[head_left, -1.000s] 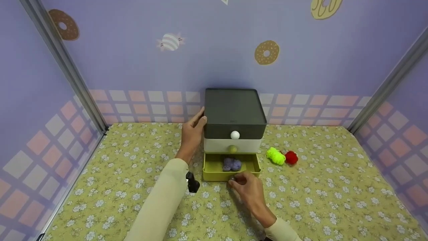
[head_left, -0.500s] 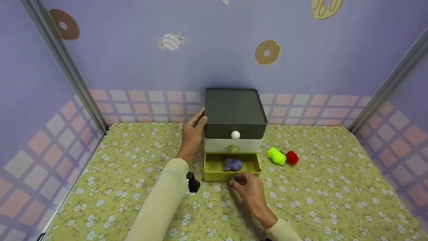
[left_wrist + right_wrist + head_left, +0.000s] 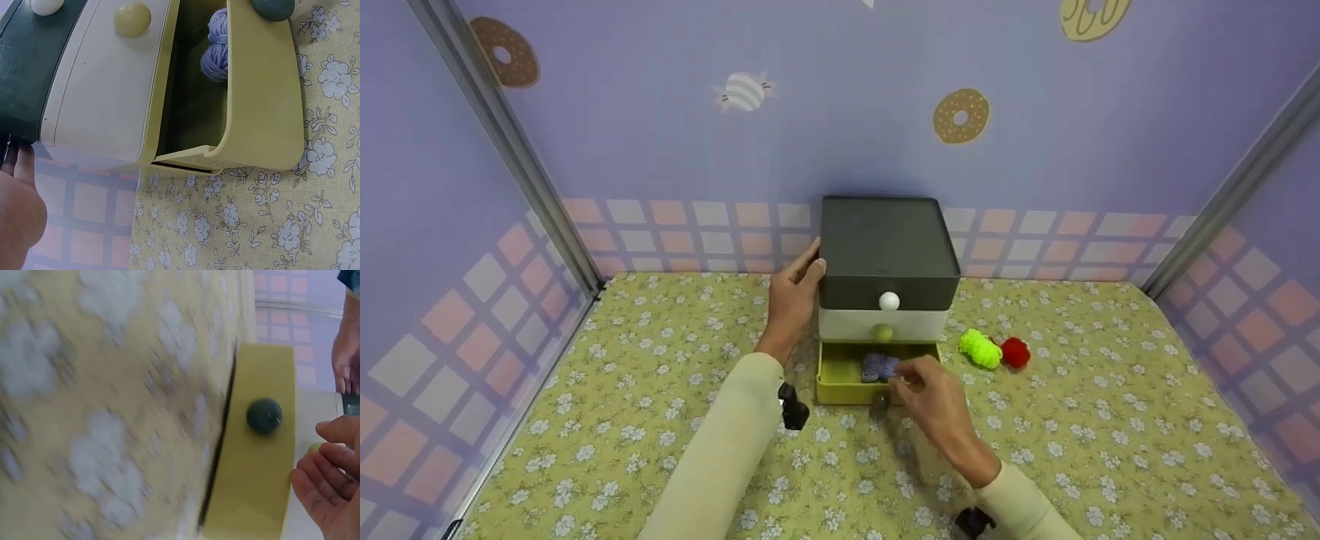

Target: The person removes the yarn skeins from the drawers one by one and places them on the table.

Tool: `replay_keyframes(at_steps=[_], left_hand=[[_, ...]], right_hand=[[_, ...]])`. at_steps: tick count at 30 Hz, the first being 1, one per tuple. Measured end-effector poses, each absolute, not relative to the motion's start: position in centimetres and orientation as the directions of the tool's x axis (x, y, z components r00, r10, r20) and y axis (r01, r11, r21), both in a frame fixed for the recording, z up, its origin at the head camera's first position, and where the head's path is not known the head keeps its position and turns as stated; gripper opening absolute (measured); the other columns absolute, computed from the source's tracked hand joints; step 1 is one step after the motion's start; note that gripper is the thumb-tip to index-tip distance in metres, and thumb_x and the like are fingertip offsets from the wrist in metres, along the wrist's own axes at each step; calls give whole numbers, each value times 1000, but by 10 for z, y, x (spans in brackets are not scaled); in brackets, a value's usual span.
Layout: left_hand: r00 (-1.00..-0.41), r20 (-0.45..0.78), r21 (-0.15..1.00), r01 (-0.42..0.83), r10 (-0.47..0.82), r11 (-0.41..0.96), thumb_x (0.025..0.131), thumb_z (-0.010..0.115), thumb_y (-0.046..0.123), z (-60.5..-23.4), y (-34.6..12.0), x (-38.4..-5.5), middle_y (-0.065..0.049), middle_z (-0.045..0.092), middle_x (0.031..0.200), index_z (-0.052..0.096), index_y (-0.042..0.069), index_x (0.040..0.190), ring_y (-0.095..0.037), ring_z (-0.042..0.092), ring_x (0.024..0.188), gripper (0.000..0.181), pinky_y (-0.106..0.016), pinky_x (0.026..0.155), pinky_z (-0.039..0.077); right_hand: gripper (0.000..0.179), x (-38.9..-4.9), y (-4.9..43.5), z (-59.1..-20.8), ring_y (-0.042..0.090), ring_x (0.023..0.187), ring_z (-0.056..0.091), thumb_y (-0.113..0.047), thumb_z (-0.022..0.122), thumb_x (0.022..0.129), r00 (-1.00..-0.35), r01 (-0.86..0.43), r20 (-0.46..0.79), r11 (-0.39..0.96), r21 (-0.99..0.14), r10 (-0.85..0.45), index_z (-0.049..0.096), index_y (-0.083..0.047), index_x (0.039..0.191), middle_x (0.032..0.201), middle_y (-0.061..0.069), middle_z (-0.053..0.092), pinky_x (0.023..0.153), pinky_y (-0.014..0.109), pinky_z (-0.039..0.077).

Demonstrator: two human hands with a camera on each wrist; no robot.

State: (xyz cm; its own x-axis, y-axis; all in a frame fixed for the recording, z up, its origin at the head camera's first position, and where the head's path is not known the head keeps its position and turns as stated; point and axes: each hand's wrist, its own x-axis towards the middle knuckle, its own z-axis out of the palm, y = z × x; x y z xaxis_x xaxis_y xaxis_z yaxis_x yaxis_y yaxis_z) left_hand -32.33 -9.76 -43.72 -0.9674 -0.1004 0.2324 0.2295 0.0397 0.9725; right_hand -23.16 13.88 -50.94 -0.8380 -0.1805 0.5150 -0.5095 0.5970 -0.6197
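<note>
A small three-tier drawer unit stands by the back wall, with a dark top tier, a white middle one and a yellow bottom one. Its yellow bottom drawer is pulled out, and a purple yarn skein lies inside. My left hand rests along the dark tier's left side, fingers fairly straight. Over the front right of the drawer hovers my right hand, fingers loosely bent and holding nothing. It is off the drawer's dark round knob, and overlaps part of the yarn in the head view.
Right of the unit, a neon yellow yarn skein and a red yarn ball lie side by side on the flowered tablecloth. A white knob and a pale green knob stick out from the upper drawers.
My right hand has let go of the dark knob and moved up and to the right, over the drawer's front edge. The left hand and the drawer stay put.
</note>
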Motion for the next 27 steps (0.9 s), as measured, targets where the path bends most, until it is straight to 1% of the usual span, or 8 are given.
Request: replay_keyframes(at_steps=[2,3,7,9,14,17,20,27], left_hand=[[-967,231,973,229,-105,33,113,57,33,-437,-98,-323,5,57,85,53,26,159,-16,27,57,47,-33,63,35],[-967,230,973,228,-107,33,113,57,33,-437,-98,-323,4,48,75,54,27,159,-15,24,54,46,-32,60,34],[-968,229,973,228,-106,22,113,57,33,-437,-98,-323,10,41,64,55,31,157,-11,24,50,45,-28,55,32],[-968,231,973,230,-102,24,113,56,33,-436,-97,-323,4,33,60,55,32,157,-11,22,48,44,-29,53,30],[-964,245,969,244,-106,27,112,58,33,-437,-97,-323,3,63,88,56,31,156,-12,26,52,44,-31,57,33],[-964,247,969,245,-97,29,113,57,32,-438,-97,-323,2,65,89,54,29,158,-13,25,51,46,-32,58,33],[-966,243,970,241,-86,35,113,56,33,-440,-98,-324,-3,48,67,52,27,160,-13,20,48,47,-32,55,32],[-965,241,970,239,-100,36,113,57,33,-439,-98,-324,-12,66,108,54,33,157,-13,22,51,44,-33,62,36]], right_hand=[[13,-238,140,-507,23,87,70,4,83,90,-833,-517,516,609,-601,-198,77,-2,100,97,7,72,76,41,60],[13,-241,141,-505,24,88,70,4,83,90,-834,-518,509,616,-594,-210,77,-1,101,98,9,72,77,42,60],[17,-253,142,-502,31,93,72,6,82,89,-841,-519,474,641,-566,-262,78,2,105,102,14,74,81,48,60],[20,-258,143,-502,35,96,72,6,82,89,-852,-508,442,650,-565,-282,78,3,108,105,16,74,83,50,59],[23,-270,144,-504,39,104,71,-3,83,92,-888,-456,339,685,-568,-310,78,2,114,111,16,75,88,53,57],[22,-277,144,-507,37,106,71,-7,84,93,-895,-445,303,706,-550,-328,80,0,114,113,16,75,90,53,57],[19,-283,144,-510,35,105,72,-5,83,94,-892,-451,286,713,-536,-349,81,-1,113,112,14,76,90,52,57],[14,-293,144,-516,34,101,74,1,80,93,-891,-453,274,710,-539,-361,83,-2,107,107,13,78,86,52,59]])
